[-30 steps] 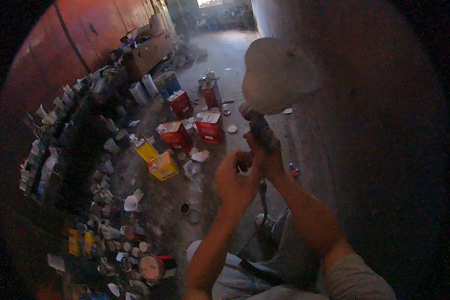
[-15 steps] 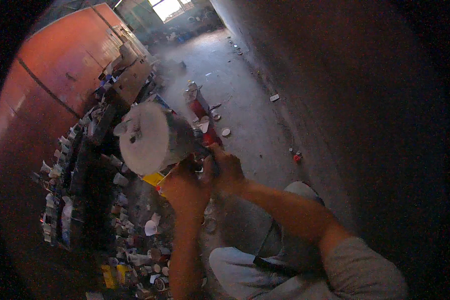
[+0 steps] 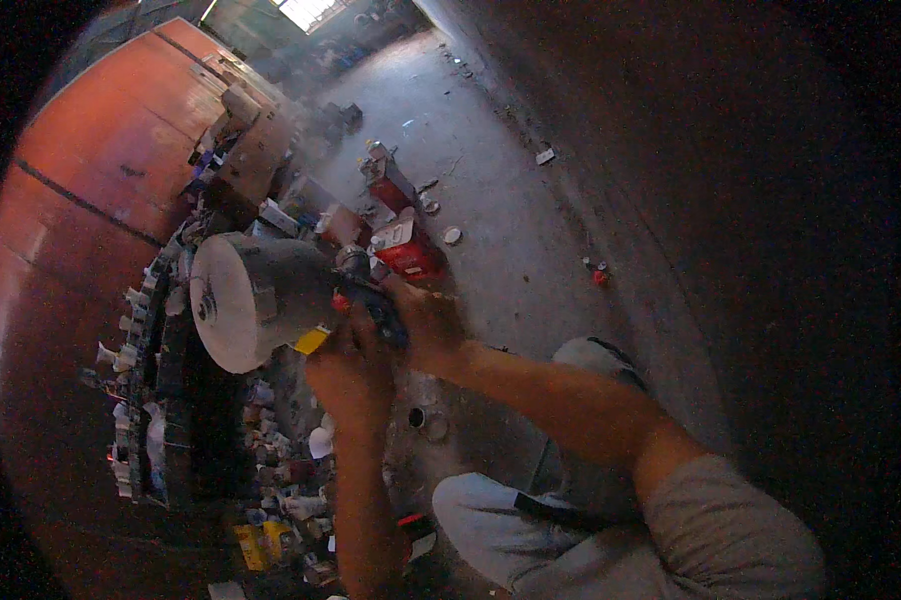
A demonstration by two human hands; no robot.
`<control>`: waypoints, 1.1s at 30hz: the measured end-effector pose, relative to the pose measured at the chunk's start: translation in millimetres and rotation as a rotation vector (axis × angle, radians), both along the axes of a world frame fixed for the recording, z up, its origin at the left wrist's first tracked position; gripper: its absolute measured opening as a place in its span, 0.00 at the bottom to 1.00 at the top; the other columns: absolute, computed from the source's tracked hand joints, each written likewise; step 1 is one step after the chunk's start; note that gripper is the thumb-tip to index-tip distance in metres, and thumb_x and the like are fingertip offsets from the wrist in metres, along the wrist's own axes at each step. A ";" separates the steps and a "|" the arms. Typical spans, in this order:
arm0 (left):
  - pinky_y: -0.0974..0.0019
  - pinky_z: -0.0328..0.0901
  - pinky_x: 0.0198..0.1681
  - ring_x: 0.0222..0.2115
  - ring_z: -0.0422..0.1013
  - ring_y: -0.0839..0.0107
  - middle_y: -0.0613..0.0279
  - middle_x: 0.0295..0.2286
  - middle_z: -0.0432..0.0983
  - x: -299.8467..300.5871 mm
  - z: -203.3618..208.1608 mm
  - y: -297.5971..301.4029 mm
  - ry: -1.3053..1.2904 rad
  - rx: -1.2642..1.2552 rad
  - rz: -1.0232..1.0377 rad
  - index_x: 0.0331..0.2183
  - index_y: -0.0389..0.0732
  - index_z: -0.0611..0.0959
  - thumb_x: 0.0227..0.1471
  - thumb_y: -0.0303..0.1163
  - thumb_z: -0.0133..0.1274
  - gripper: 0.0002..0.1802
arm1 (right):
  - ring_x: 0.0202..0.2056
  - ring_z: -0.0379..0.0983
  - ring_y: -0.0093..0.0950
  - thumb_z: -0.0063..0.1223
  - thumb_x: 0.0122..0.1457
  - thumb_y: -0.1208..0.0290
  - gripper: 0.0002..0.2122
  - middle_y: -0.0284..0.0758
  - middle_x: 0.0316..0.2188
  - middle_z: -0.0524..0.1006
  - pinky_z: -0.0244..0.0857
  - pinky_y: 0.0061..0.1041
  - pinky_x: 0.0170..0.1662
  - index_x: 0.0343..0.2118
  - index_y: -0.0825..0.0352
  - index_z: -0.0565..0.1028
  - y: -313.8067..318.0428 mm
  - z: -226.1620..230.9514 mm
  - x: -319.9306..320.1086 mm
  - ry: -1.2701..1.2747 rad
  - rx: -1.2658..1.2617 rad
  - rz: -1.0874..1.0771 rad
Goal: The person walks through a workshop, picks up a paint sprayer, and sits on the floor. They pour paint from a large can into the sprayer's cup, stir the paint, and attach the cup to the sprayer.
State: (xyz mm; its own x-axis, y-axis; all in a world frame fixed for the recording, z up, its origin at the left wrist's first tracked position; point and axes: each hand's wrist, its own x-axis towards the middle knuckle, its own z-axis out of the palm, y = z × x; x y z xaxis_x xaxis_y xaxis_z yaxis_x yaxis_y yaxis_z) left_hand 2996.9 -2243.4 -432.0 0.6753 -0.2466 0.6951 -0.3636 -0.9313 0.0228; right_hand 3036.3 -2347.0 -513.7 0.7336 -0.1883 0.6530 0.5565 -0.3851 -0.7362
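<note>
Both the left hand [image 3: 351,368] and right hand [image 3: 429,322] curl closed around a dark tool [image 3: 384,312]. A grey cup [image 3: 296,275] juts beyond the left.

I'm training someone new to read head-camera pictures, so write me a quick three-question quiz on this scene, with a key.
1. True or false: the left hand and the right hand are both at the dark tool.

2. Choose one: the pale round end of the large container faces the picture's
A) right edge
B) left edge
C) lower edge

3. Short answer: what colour are the sides of the boxy can just beyond the right hand?

Key: 1 true; 2 B; 3 red.
</note>
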 end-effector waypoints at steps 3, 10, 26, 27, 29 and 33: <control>0.58 0.66 0.21 0.16 0.73 0.56 0.52 0.18 0.77 -3.7 1.9 -3.7 -0.006 -0.019 -0.041 0.24 0.37 0.83 0.56 0.39 0.53 0.17 | 0.34 0.77 0.48 0.61 0.46 0.69 0.20 0.44 0.33 0.77 0.71 0.44 0.34 0.41 0.66 0.66 1.2 -2.2 2.3 -0.040 0.028 0.028; 0.57 0.60 0.17 0.10 0.67 0.60 0.52 0.13 0.73 2.6 1.5 3.6 -0.015 -0.001 -0.025 0.19 0.38 0.83 0.60 0.43 0.49 0.24 | 0.31 0.78 0.45 0.59 0.49 0.67 0.19 0.45 0.33 0.77 0.71 0.44 0.31 0.42 0.69 0.67 13.0 -7.8 11.4 0.081 -0.059 0.009; 0.62 0.57 0.17 0.11 0.65 0.68 0.52 0.12 0.72 4.4 0.7 9.9 0.019 -0.213 -0.019 0.17 0.33 0.80 0.57 0.39 0.55 0.22 | 0.31 0.79 0.44 0.58 0.49 0.68 0.21 0.45 0.32 0.78 0.72 0.43 0.31 0.44 0.70 0.66 16.5 0.3 13.7 0.114 -0.162 -0.019; 0.62 0.58 0.17 0.11 0.66 0.69 0.53 0.12 0.72 4.2 0.9 9.8 0.038 -0.276 -0.036 0.17 0.32 0.80 0.56 0.39 0.55 0.22 | 0.30 0.79 0.44 0.58 0.49 0.68 0.21 0.45 0.31 0.78 0.72 0.43 0.31 0.44 0.71 0.66 16.7 0.2 13.5 0.105 -0.170 -0.028; 0.63 0.58 0.18 0.12 0.67 0.70 0.54 0.12 0.73 4.1 1.5 10.1 0.084 -0.401 -0.066 0.17 0.32 0.80 0.56 0.39 0.56 0.22 | 0.30 0.79 0.44 0.58 0.49 0.68 0.21 0.45 0.31 0.78 0.72 0.43 0.31 0.44 0.71 0.66 17.1 -0.1 13.3 0.119 -0.162 -0.005; 0.63 0.58 0.18 0.12 0.65 0.71 0.54 0.12 0.73 3.2 4.2 11.9 0.047 -0.291 -0.043 0.17 0.32 0.79 0.56 0.39 0.57 0.22 | 0.29 0.79 0.43 0.58 0.50 0.68 0.19 0.44 0.30 0.79 0.71 0.42 0.30 0.43 0.71 0.67 18.6 0.6 12.7 0.118 -0.224 -0.065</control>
